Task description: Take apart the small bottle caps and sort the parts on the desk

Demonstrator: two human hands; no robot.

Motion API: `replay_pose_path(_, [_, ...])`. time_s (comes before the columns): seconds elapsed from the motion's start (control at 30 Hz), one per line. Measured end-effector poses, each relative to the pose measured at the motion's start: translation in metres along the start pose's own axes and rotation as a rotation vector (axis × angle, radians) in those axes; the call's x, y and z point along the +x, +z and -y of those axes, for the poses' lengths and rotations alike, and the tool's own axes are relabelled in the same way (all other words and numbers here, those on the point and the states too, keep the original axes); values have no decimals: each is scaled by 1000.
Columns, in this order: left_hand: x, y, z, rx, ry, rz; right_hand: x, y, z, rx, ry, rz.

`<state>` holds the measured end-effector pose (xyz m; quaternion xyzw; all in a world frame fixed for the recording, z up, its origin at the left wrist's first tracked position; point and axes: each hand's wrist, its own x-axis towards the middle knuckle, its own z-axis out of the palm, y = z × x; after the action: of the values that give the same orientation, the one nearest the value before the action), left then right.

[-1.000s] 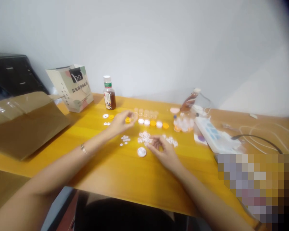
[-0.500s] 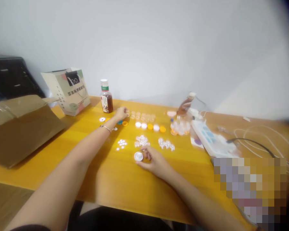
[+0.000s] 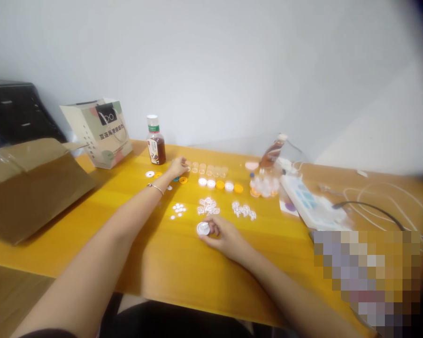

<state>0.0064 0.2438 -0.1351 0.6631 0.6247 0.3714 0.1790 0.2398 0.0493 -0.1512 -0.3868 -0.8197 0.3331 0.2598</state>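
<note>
My left hand [image 3: 178,167] reaches far across the yellow table [image 3: 183,263], its fingers curled at the left end of a row of small clear vials [image 3: 207,169]. A yellow cap [image 3: 183,180] lies just beside it. My right hand [image 3: 222,234] rests nearer to me, its fingers closed round a round white cap [image 3: 203,228]. Behind that hand lie piles of small white pieces [image 3: 207,205], and a row of white and orange caps [image 3: 220,184] stands past them.
A brown-liquid bottle [image 3: 156,146] and a paper bag [image 3: 100,134] stand at the back left, next to an open cardboard box [image 3: 28,188]. A tilted bottle [image 3: 273,152], small bottles [image 3: 264,185], a white device [image 3: 311,204] and cables [image 3: 376,209] lie to the right.
My left hand set the yellow cap down and reached farther back to the vial row. My right hand moved from the white pieces onto the white cap and closed on it.
</note>
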Motion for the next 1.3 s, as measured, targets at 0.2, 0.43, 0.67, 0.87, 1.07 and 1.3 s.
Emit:
replay_pose_path(0.2, [-38,-18,-23,-32,68,-109,1,1,0,25,15,11])
replay_pose_path(0.43, [-148,-35,-65,-138,475,402,5,3,-2,39,11,-14])
replay_pose_path(0.67, [-194,-19,-67,9,692,447,5,5,2,54,-39,-43])
replay_pose_path(0.87, [-207,-5,-58,-13,621,256,3,6,5,71,-49,-31])
replay_pose_path(1.07, [-210,-2,-59,-161,615,174,2,3,8,77,-60,-93])
replay_pose_path(1.3, [-212,-3,-67,-345,455,85,1,-2,18,48,-70,-141])
